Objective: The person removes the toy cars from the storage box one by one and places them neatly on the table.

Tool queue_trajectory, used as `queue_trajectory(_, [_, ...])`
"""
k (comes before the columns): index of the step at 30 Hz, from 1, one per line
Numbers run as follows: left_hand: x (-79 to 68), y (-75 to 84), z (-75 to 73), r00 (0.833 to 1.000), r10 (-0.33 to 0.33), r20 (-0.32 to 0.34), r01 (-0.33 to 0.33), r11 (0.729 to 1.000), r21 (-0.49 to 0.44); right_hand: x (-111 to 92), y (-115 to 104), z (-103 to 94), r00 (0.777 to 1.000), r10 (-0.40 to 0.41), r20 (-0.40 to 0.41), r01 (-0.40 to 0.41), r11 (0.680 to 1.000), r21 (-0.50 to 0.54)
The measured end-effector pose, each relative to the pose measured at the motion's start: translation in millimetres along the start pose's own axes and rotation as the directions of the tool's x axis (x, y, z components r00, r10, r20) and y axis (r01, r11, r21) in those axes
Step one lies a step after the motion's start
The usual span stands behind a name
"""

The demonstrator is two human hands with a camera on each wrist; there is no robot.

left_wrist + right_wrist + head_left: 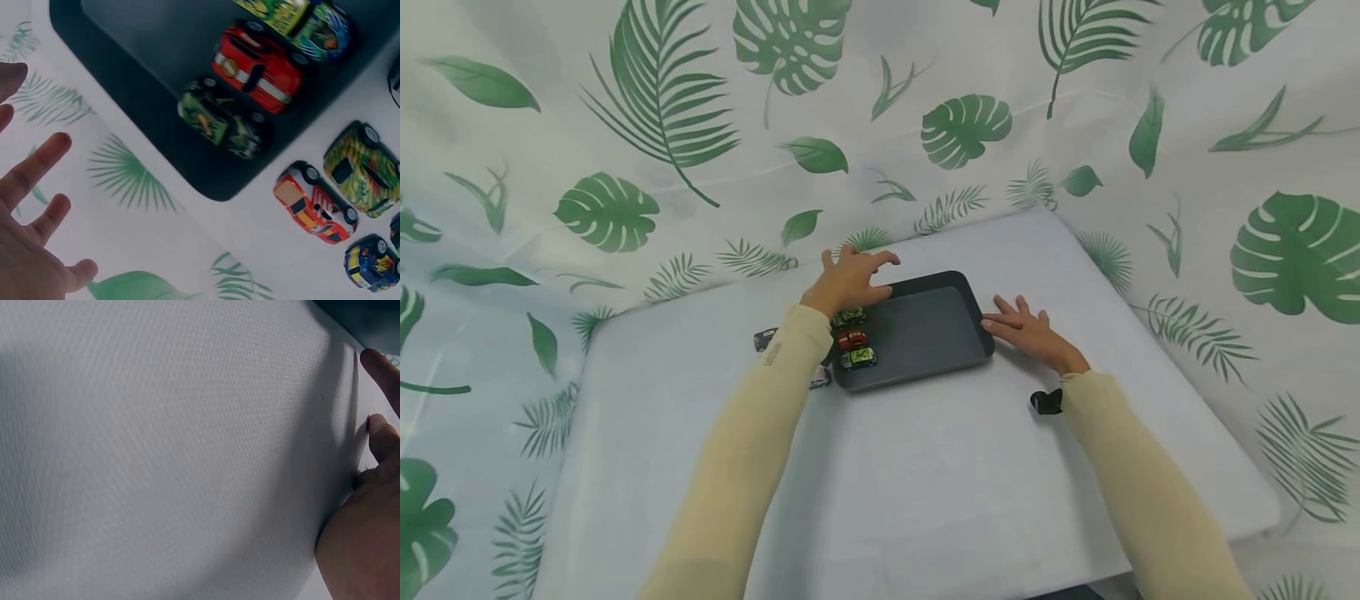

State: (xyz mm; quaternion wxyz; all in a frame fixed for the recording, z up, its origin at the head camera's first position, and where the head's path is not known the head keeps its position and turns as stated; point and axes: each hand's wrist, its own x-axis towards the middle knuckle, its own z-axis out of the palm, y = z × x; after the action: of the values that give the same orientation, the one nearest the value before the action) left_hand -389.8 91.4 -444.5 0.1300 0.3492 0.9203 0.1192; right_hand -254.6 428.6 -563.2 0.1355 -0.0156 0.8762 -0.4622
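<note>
A dark grey tray (928,329) holds three toy cars in a row at its left end: a green camouflage car (222,119), a red car with a white stripe (259,69) and a yellow-green car (858,358). Above the tray's far left corner is my left hand (848,282), fingers spread and nothing in them. My right hand (1030,333) lies by the tray's right side, its extended fingertips at the rim; whether they press on it I cannot tell. Outside the tray, several more cars sit on the left, including a red-and-tan car (315,203) and a camouflage car (365,169).
A white-covered table (925,483) carries everything. A small black object (1047,402) lies beside the right sleeve. Behind the table hangs a white curtain (880,75) printed with green leaves. A blue car (373,262) stands among the loose ones.
</note>
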Motion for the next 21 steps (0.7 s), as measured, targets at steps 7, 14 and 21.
queue_trajectory(7, [-2.5,-9.2,9.2,0.998,-0.034,0.047,0.033,0.999,0.017,3,1,-1.2,1.0,-0.008,0.008,0.008,1.0,-0.017])
queue_trajectory(14, [-2.4,-18.2,22.6,0.991,-0.073,0.111,0.068,0.996,0.05,9,16,0.1,1.0,-0.003,0.004,0.003,1.0,0.006])
queue_trajectory(21, [-1.5,-25.2,32.4,0.988,-0.081,0.129,0.068,0.993,0.099,15,30,0.8,1.0,0.021,0.009,-0.021,1.0,-0.002])
